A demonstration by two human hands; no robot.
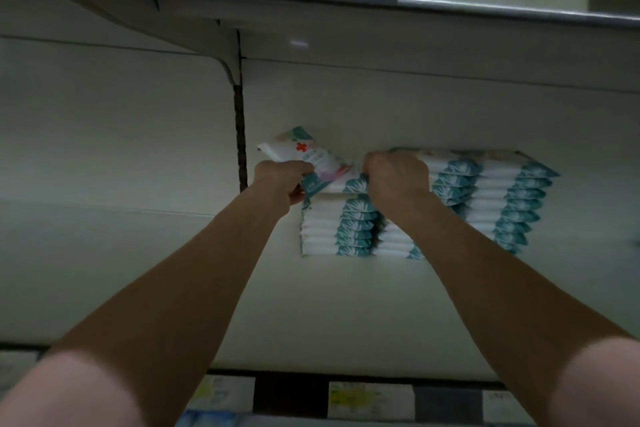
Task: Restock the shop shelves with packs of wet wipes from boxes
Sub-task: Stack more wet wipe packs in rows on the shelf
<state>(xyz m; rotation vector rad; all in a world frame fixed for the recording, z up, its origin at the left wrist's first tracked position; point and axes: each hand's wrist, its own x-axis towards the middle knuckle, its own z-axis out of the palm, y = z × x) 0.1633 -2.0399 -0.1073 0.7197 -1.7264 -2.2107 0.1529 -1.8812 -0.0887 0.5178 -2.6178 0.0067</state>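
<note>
A tilted pack of wet wipes [304, 158] is gripped in the left hand [282, 184]. Just to its right, the stacked packs [498, 204] on the shelf [346, 305] are clutched at their top edge by the right hand [396, 177].

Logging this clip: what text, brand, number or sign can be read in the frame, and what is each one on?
No word or number can be read as written.
Tilted pack gripped by the left hand: a red cross sign; the print beside it is too blurred to read.
Stacked packs: teal pattern only, no legible text.
Shelf-edge labels at the bottom: too blurred to read.
</note>
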